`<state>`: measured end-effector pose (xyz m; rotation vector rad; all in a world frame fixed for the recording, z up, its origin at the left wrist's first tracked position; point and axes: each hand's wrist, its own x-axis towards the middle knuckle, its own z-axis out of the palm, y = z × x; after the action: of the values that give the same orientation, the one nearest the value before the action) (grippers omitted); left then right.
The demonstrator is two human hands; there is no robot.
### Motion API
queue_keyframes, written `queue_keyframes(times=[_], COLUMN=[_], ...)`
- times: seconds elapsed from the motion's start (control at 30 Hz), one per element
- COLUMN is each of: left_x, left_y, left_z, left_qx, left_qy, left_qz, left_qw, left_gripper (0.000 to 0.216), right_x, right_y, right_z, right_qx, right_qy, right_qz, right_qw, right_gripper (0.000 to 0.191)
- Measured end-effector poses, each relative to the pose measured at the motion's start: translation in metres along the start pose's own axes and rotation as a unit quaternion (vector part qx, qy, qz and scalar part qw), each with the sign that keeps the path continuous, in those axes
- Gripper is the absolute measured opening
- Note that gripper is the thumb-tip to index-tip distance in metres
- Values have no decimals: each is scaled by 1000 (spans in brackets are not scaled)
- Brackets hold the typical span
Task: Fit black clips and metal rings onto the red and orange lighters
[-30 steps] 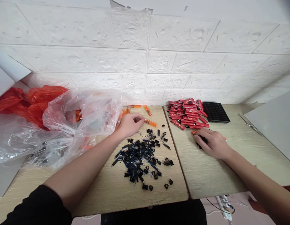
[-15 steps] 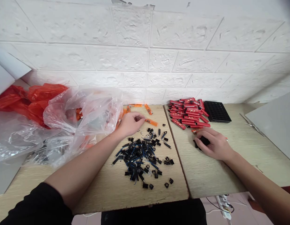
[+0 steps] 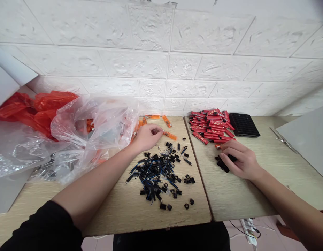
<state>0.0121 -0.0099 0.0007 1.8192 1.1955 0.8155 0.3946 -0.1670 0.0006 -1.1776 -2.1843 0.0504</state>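
**Small bits, be careful!**

A bump might scatter the black-and-blue bits (image 3: 153,169). At their three o'clock, the half-curled right hand (image 3: 241,159) covers black clips (image 3: 223,165). At twelve, the left hand (image 3: 147,137), nearly closed, touches one o'clock's orange case (image 3: 170,135). I can't tell either grip.

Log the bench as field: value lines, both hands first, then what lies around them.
Left hand: fingertips at one end of an orange lighter; firm grip unclear
Right hand: curled over a few black parts, partly hiding them
Between hands: loose pile of black parts and blue wires
Beyond right hand: heap of red lighters
Beside heap: black gridded tray
Left side: clear plastic bag and red bag
Far right: thin metal tool, type unclear
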Motion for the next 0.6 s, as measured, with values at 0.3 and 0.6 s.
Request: queue_keyframes(times=[0.3,0.6], left_x=[0,1], left_y=[1,0], left_z=[0,1], left_qx=[1,11], left_qy=[-3,-2], left_qz=[-4,-6], left_qw=[1000,1000], left_gripper=[17,17], right_x=[12,58], right_y=[-5,-36], right_z=[1,11], right_qx=[-67,-134], right_qy=[-33,-86], right_qz=[-28,13], right_qw=[997,987], right_gripper=[33,30])
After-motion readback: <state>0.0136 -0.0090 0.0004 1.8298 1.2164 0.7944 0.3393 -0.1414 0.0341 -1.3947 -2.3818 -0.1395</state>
